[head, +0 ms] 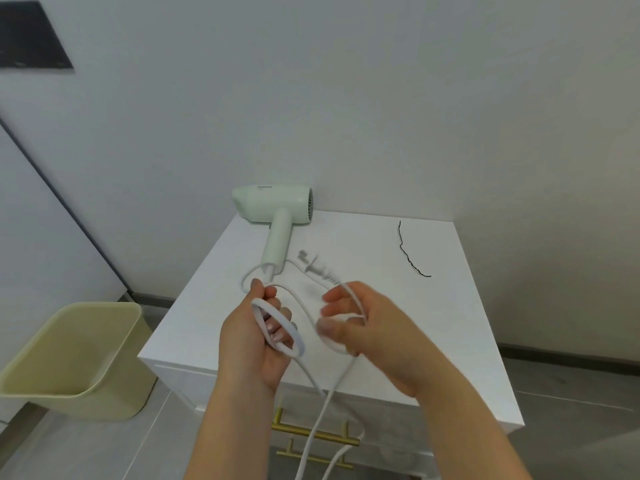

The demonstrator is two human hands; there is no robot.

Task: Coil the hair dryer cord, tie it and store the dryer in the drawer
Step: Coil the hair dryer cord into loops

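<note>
A pale green hair dryer [273,209] lies at the back left of the white cabinet top [398,306], handle pointing toward me. Its white cord [317,420] runs from the handle into both hands and hangs down over the cabinet front. My left hand [258,341] grips a loop of the cord in its curled fingers. My right hand [374,327] holds another stretch of the cord, which passes over its fingers; this hand is blurred. A thin black twist tie [408,252] lies on the top at the back right. The drawers with gold handles [311,434] are closed below my hands.
A pale yellow waste bin [79,358] stands on the floor left of the cabinet. The cabinet sits in a corner against white walls. A grey floor shows on both sides.
</note>
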